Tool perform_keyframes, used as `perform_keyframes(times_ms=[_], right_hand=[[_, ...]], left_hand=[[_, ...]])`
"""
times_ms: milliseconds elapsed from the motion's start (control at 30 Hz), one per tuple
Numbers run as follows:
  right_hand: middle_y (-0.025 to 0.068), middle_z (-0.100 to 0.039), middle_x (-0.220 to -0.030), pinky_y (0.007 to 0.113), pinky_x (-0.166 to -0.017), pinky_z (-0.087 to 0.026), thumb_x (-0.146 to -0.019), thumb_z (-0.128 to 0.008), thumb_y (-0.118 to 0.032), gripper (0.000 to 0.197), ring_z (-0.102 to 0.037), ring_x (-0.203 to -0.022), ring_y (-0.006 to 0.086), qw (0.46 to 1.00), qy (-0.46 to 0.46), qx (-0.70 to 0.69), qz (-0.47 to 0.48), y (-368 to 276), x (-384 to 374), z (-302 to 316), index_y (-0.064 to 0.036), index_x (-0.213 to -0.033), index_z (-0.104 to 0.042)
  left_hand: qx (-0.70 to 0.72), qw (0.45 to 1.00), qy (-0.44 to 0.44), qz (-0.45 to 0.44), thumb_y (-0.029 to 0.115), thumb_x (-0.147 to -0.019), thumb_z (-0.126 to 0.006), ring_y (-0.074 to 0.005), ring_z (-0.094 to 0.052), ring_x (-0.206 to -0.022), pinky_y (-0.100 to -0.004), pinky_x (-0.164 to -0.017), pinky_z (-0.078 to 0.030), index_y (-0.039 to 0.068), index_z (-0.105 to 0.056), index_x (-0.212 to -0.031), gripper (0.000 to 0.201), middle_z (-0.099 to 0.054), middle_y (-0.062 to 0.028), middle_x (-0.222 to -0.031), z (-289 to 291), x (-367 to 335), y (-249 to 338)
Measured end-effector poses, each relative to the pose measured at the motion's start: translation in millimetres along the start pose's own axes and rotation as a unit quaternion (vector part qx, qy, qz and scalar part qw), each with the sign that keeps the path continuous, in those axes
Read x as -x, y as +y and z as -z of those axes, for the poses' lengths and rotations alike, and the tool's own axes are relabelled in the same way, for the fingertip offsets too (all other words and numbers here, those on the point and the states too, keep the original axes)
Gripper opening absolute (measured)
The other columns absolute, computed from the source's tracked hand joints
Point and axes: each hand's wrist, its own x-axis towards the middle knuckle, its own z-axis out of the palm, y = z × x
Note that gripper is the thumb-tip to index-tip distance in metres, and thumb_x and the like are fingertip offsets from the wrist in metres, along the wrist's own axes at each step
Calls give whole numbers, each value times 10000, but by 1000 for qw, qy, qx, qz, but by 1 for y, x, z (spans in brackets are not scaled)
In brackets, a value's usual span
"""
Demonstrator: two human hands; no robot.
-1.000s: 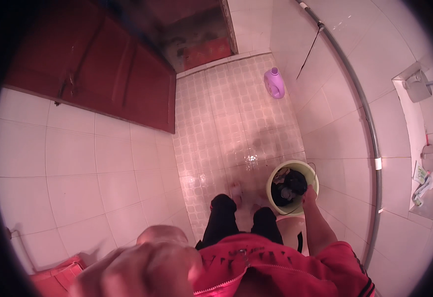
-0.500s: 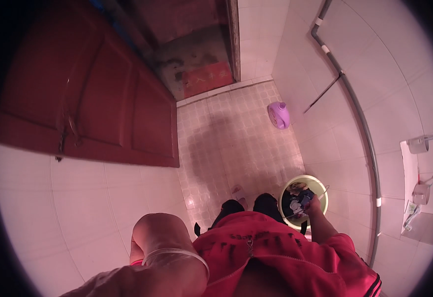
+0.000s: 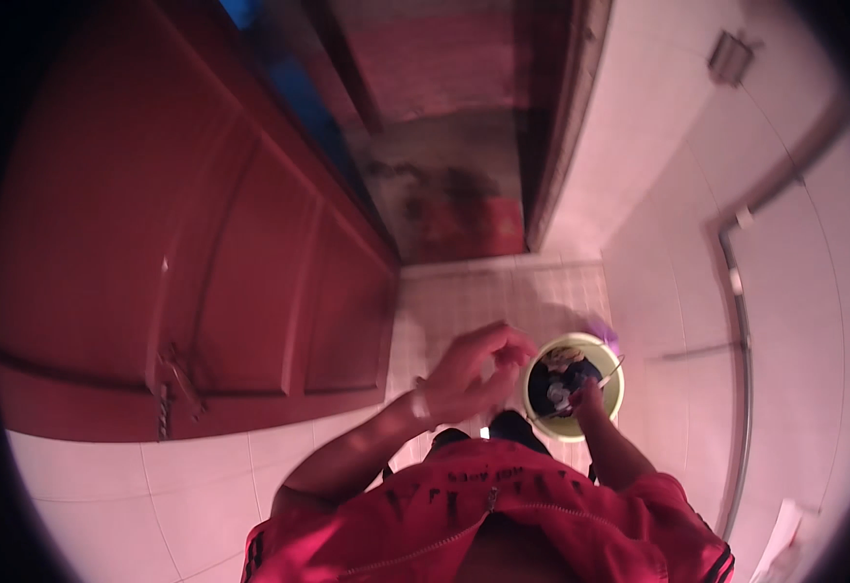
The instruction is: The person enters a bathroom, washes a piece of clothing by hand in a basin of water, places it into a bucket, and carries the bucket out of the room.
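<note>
While the person stands on the tiled floor (image 3: pixel 464 311), the scene reads so:
Right hand (image 3: pixel 585 396): closed around the thin wire handle (image 3: pixel 608 373) of the bucket (image 3: pixel 614 394).
Bucket: pale yellow, round, hanging low at the person's right side above the floor, dark items inside.
Left hand (image 3: pixel 472 369): raised just left of the bucket, fingers loosely curled, gripping nothing.
Door (image 3: pixel 202 253): dark red wood, standing open at left.
Jacket (image 3: pixel 503 515): red, zipped.

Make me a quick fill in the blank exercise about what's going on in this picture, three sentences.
1. The right hand carries a pale, round ____ by its handle.
2. The left hand is raised and holds ____.
3. The wooden door beside the left arm is dark ____ in colour.

Missing words: bucket; nothing; red
</note>
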Motion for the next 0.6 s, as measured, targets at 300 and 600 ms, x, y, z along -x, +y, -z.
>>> perform_keyframes(times_ms=[300, 600], right_hand=[[-4, -458, -592, 334, -584, -419, -542, -572, -205, 93, -510, -612, 190, 884, -442, 121, 98, -40, -60, -312, -185, -586, -493], [13, -562, -757, 341, -677, -447, -772, -585, -158, 84, -545, -723, 147, 493, -479, 587, 427, -180, -64, -562, -95, -718, -572]], left_hand=[[-286, 920, -61, 260, 287, -626, -726, -327, -541, -1055, -394, -926, -425, 25, -471, -1219, 697, -550, -208, -1123, 40, -41, -295], [-199, 966, -97, 131, 367, -854, -541, -258, -630, -816, -398, -726, -478, 79, -645, -955, 322, -664, -127, -848, 236, -240, -364]])
